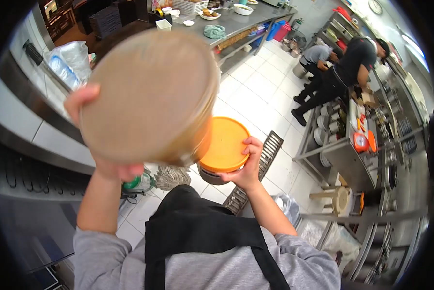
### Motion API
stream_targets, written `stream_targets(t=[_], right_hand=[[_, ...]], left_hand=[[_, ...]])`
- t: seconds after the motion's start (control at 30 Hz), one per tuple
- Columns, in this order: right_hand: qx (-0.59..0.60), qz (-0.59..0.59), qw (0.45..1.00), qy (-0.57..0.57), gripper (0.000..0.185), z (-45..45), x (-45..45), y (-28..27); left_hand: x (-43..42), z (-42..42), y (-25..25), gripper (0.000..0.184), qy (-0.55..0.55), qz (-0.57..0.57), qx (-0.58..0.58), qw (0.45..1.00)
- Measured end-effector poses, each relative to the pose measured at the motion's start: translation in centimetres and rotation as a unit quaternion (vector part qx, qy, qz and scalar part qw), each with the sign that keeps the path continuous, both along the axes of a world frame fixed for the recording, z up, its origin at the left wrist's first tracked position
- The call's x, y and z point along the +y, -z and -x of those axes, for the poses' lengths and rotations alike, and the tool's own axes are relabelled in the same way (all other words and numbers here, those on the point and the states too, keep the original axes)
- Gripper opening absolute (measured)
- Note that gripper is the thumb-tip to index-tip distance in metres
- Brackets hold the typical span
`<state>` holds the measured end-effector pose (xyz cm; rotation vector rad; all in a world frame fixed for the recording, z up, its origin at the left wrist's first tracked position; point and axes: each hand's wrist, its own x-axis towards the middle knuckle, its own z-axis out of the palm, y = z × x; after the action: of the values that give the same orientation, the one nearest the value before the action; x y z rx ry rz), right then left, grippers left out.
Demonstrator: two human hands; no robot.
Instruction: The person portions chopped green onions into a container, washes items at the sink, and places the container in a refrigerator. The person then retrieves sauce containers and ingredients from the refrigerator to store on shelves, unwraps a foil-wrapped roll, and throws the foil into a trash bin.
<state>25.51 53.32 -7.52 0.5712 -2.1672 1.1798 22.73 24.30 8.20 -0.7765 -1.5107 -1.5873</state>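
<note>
My left hand (83, 102) grips a large round tub (149, 96) with a greyish-brown lid or base, close to the camera and blurred. Its thumb and fingers show at the tub's left side and lower edge. A smaller round container with an orange lid (225, 143) is in my right hand (246, 166), the fingers wrapped around its right rim. The large tub overlaps the left part of the smaller container, so whether they touch I cannot tell. What is inside either one is hidden.
A steel counter (248, 23) with bowls and a green cloth (214, 32) stands ahead. Two people work on the right near a steel table (345, 150) with an orange scale (360, 141). Below are a floor grate (271, 153), a mop head (173, 178) and a stool (333, 198).
</note>
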Motion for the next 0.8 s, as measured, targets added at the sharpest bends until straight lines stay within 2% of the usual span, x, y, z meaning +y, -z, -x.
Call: stream_targets(t=[0.13, 0.17, 0.2, 0.27, 0.33, 0.37, 0.4, 0.43, 0.57, 0.73, 0.8], right_hand=[[-0.048, -0.013, 0.998, -0.038, 0.088, 9.1, 2.6, 5.4], [-0.069, -0.017, 0.996, -0.051, 0.087, 11.0, 3.4, 7.1], [-0.080, -0.012, 0.995, -0.053, 0.087, 12.6, 3.9, 8.8], [-0.101, -0.043, 0.992, -0.068, 0.085, 17.6, 4.7, 11.3], [-0.123, -0.044, 0.988, -0.079, 0.084, 21.9, 5.0, 14.2], [-0.156, -0.047, 0.983, -0.084, 0.085, 23.6, 5.2, 16.0], [-0.189, -0.050, 0.977, -0.089, 0.085, 25.1, 5.5, 17.9], [-0.173, -0.053, 0.978, -0.100, 0.084, 27.4, 5.4, 19.9], [-0.254, -0.099, 0.957, -0.098, 0.080, 35.6, 4.3, 29.0], [-0.294, -0.093, 0.941, -0.142, 0.076, 46.3, 1.2, 44.0], [-0.234, -0.090, 0.954, -0.165, 0.074, 50.1, -0.4, 49.0]], left_hand=[[-1.0, 4.0, 7.6, 0.113, -0.087, 0.022, -0.044, 0.995], [-1.0, 4.8, 9.2, 0.108, -0.023, -0.068, -0.129, 0.989], [-1.1, 5.6, 10.5, 0.104, 0.042, -0.157, -0.215, 0.963], [-1.4, 8.8, 12.8, 0.095, 0.162, -0.333, -0.355, 0.858], [-0.7, 11.7, 15.3, 0.091, 0.205, -0.422, -0.422, 0.776], [0.5, 13.0, 16.3, 0.091, 0.170, -0.441, -0.424, 0.773], [1.3, 14.1, 17.4, 0.091, 0.132, -0.459, -0.426, 0.769], [1.4, 15.4, 19.2, 0.095, 0.123, -0.443, -0.439, 0.771], [2.7, 18.7, 27.3, 0.094, 0.071, -0.405, -0.499, 0.763], [5.4, 22.1, 37.4, 0.089, 0.002, -0.409, -0.544, 0.733], [6.6, 22.2, 41.4, 0.090, -0.024, -0.421, -0.545, 0.725]])
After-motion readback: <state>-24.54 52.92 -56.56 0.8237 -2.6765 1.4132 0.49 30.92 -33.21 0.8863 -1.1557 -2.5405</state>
